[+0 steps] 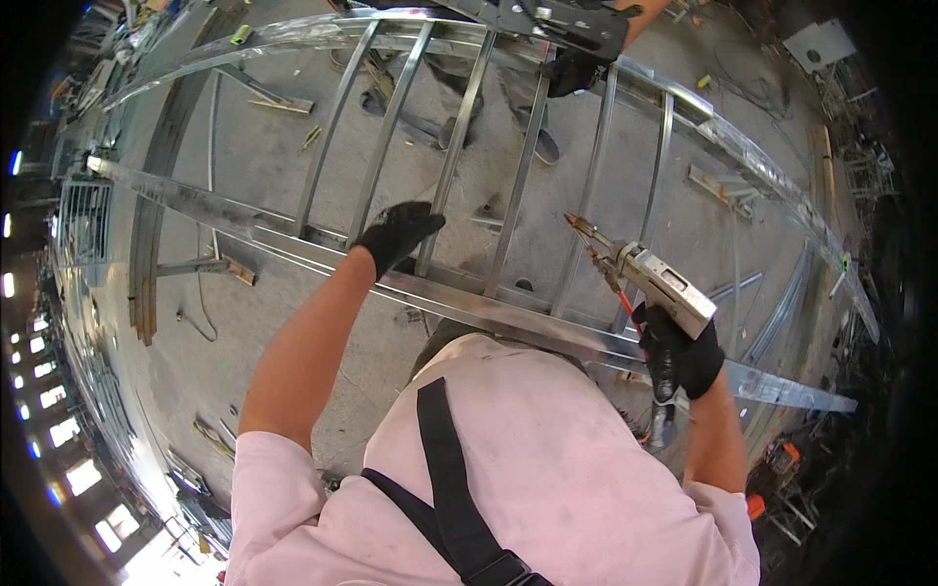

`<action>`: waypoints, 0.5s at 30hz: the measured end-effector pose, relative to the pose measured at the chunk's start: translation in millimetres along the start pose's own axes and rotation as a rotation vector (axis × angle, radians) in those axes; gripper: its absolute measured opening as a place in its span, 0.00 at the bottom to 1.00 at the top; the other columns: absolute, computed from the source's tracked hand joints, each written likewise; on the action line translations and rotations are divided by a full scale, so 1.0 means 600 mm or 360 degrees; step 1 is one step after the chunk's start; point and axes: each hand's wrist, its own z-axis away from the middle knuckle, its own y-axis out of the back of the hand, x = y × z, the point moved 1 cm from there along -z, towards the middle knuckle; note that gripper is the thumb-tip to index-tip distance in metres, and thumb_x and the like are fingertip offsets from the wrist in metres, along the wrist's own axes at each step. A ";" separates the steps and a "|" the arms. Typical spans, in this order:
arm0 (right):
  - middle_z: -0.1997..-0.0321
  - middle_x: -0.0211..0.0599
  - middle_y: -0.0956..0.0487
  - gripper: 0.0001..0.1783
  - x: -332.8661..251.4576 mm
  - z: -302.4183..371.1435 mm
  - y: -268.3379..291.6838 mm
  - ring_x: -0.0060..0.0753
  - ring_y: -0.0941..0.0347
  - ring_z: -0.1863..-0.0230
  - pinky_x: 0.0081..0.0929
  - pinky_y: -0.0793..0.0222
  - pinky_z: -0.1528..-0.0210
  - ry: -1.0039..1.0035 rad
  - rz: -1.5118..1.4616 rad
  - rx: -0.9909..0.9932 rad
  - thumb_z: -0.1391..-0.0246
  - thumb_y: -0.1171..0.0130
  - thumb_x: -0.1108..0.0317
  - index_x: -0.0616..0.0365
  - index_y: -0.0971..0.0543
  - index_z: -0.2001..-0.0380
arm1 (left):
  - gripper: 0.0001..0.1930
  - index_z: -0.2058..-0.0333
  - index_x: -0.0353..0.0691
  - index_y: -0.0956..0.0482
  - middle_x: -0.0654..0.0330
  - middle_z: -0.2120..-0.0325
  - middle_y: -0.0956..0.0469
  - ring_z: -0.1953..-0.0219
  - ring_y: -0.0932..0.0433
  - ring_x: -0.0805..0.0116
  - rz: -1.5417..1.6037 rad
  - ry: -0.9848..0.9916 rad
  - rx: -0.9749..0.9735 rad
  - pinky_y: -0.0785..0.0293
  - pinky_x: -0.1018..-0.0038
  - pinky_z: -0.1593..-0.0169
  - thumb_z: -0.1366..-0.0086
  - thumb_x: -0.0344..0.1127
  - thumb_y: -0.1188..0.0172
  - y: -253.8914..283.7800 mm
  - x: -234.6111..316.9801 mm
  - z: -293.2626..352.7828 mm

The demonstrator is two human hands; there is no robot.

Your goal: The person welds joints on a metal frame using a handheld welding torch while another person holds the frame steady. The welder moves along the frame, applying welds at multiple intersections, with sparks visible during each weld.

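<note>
A ladder-like metal frame (459,303) lies across in front of me, with shiny rungs between two long rails. My left hand (399,234), in a black glove, is over the near rail beside a rung (457,156). Its fingers stretch to the right and hold nothing; I cannot tell how firmly it touches the metal. My right hand (684,352), also black-gloved, is closed around the grip of a silver handheld welding gun (664,283). The gun's coppery nozzle (576,225) points up and left above the rungs, apart from the metal. A red tube runs along the gun.
Across the frame, another person's black-gloved hand (576,73) is at the far rail, next to a dark tool (557,24). That person's shoes (545,146) show between the rungs. Long steel bars (161,210) lie at left. Metal offcuts (723,190) and cables lie on the concrete floor.
</note>
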 end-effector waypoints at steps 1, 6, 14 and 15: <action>0.62 0.35 0.15 0.17 -0.012 0.002 -0.007 0.25 0.21 0.70 0.26 0.24 0.68 0.0090 -0.0014 -0.0078 0.34 0.35 0.63 0.59 0.22 0.47 | 0.32 0.44 0.37 0.18 0.49 0.56 0.14 0.55 0.16 0.56 -0.0059 -0.0066 -0.0020 0.21 0.61 0.49 0.35 0.59 0.34 0.006 0.004 -0.019; 0.65 0.31 0.17 0.16 -0.098 0.010 -0.042 0.22 0.23 0.68 0.25 0.26 0.65 -0.0117 0.0155 -0.0146 0.36 0.33 0.66 0.61 0.20 0.48 | 0.37 0.40 0.37 0.21 0.46 0.52 0.15 0.49 0.16 0.54 -0.0200 0.0001 -0.0095 0.21 0.62 0.45 0.36 0.61 0.33 0.027 0.040 -0.073; 0.61 0.33 0.16 0.20 -0.160 -0.071 -0.099 0.22 0.23 0.67 0.24 0.26 0.66 -0.0255 0.0278 -0.0539 0.38 0.31 0.66 0.62 0.20 0.46 | 0.35 0.40 0.36 0.21 0.45 0.52 0.15 0.49 0.16 0.51 -0.0283 0.0019 -0.0235 0.22 0.61 0.42 0.35 0.58 0.34 0.050 0.088 -0.051; 0.61 0.33 0.16 0.20 -0.163 -0.082 -0.105 0.21 0.23 0.67 0.24 0.26 0.66 -0.0181 0.0305 -0.0590 0.38 0.31 0.66 0.62 0.20 0.45 | 0.34 0.40 0.36 0.21 0.45 0.51 0.15 0.49 0.16 0.50 -0.0243 0.0046 -0.0282 0.23 0.60 0.42 0.35 0.58 0.34 0.052 0.091 -0.049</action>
